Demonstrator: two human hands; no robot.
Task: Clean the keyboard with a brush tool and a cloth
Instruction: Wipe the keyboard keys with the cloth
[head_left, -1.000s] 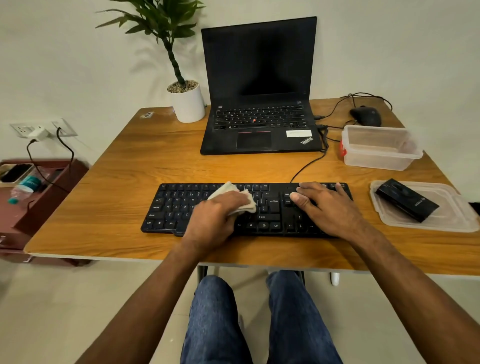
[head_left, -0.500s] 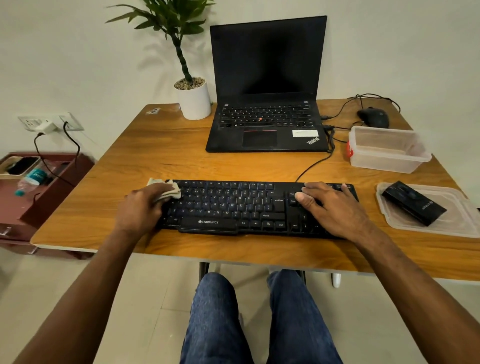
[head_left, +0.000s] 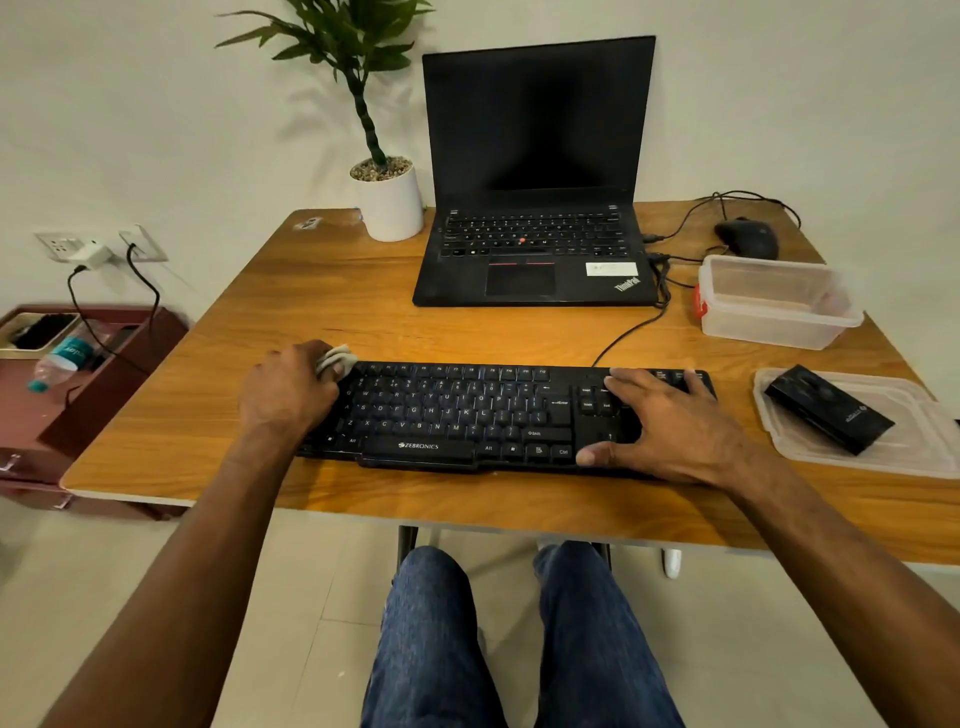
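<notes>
Black keyboard (head_left: 467, 415) lies lengthwise left to right. Left hand (head_left: 291, 389) grips a mostly hidden cloth (head_left: 337, 357) at its far-left corner; right hand (head_left: 670, 421) rests flat on its right end.

Wooden desk (head_left: 363, 291), pale wall (head_left: 156, 130), tiled floor (head_left: 285, 623)

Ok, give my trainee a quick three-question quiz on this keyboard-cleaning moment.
1. True or false: the left hand grips the crumpled grey cloth.
2. Which end of the black corded keyboard does the right hand rest on?
3. The black rectangular box lies on: A) the clear plastic lid; B) the black laptop.

Key: 1 true; 2 its right end; 3 A.
</notes>
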